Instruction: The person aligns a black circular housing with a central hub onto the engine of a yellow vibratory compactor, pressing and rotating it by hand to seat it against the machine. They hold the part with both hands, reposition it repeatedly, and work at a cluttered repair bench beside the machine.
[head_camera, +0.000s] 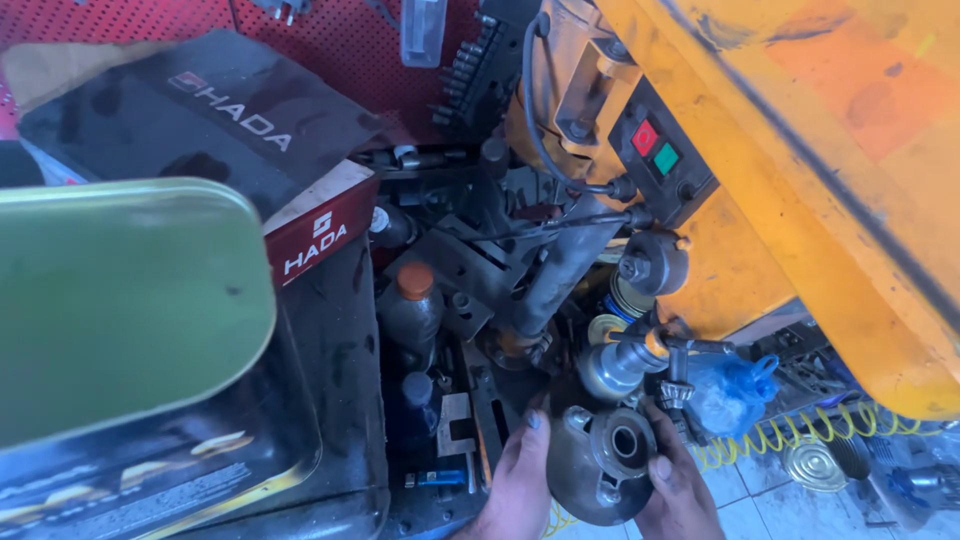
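A round grey metal housing (603, 463) sits at the bottom of the view, low beneath the yellow machine (800, 150), held on edge so its flat face and central bore point up toward the camera; its axis runs roughly from the floor toward the viewer. The left hand (520, 478) cups the housing's left rim with fingers curled narrowly around it, thumb against the edge. The right hand (678, 490) clamps the right rim, its thumb pressed on the face beside the bore. Just above the housing stands a grey spindle with an orange ring (622, 362). To the left, a dark bottle with an orange cap (412, 305) and a blue-capped bottle (414, 400) stand upright; their contents cannot be seen. Right of the hands lie a blue plastic bag (735, 392), a yellow coiled hose (790, 435) and an open tin can (812, 463). A green tin (120, 300) fills the left foreground.
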